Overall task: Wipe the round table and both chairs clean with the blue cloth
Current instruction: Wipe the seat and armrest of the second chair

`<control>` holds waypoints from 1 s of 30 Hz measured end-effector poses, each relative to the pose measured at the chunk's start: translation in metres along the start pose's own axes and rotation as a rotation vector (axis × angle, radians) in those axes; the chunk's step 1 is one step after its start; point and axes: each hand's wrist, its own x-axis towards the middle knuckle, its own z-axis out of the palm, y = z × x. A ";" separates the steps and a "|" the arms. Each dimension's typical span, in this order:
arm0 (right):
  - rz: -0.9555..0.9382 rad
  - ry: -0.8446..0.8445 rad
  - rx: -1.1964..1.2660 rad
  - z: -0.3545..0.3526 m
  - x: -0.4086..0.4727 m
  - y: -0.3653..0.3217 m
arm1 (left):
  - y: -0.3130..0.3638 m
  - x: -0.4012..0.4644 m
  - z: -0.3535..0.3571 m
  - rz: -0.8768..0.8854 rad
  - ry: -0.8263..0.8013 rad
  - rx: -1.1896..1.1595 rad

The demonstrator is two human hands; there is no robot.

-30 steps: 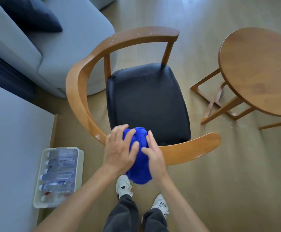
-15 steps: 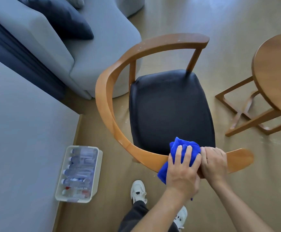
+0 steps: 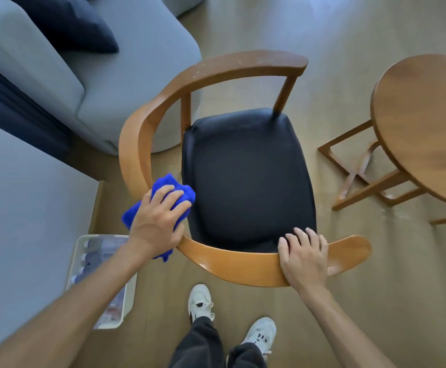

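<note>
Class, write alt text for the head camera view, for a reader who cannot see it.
Seen from above, a person's left hand presses a blue cloth on the curved wooden rail of a chair, while the right hand rests flat on the same rail. A round wooden table stands at right, a grey sofa behind.

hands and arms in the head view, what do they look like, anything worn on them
Both forearms are bare right to the frame edge, with no sleeves in view. The left hand and right hand show no gloves, rings, watch or wristband. The right hand's fingernails look short and unpainted.
</note>
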 end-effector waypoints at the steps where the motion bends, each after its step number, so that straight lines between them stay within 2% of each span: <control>1: -0.028 -0.004 0.004 0.000 -0.001 -0.011 | 0.026 -0.008 0.008 -0.001 0.013 -0.065; 5: -0.145 -0.035 0.056 0.010 -0.004 -0.046 | 0.132 -0.024 0.026 -0.124 -0.013 -0.280; 8: -0.150 -0.040 0.067 0.020 -0.005 -0.043 | 0.150 -0.021 0.028 -0.141 -0.032 -0.309; 12: -0.117 -0.013 0.146 0.025 -0.006 -0.042 | 0.077 -0.030 0.021 0.089 -0.041 -0.240; 16: -0.093 0.017 0.172 0.028 -0.006 -0.041 | -0.038 -0.005 -0.007 0.205 -0.006 0.062; 18: -0.099 0.008 0.154 0.027 -0.006 -0.040 | -0.070 0.023 -0.019 0.168 0.019 0.109; 21: -0.088 -0.013 0.155 0.017 -0.007 -0.044 | -0.072 0.048 -0.029 0.036 -0.014 0.059; 24: -0.051 -0.127 0.169 0.010 -0.004 -0.049 | -0.070 0.048 -0.031 0.023 -0.036 0.029; 26: -0.003 -0.147 0.289 0.000 0.006 -0.069 | -0.073 0.047 -0.034 0.023 -0.038 -0.018; 28: -0.132 -0.156 0.480 -0.011 0.017 -0.103 | -0.075 0.049 -0.035 0.017 -0.036 -0.068; 30: -0.411 -0.094 0.587 -0.025 0.031 -0.153 | -0.080 0.049 -0.037 0.022 -0.020 -0.108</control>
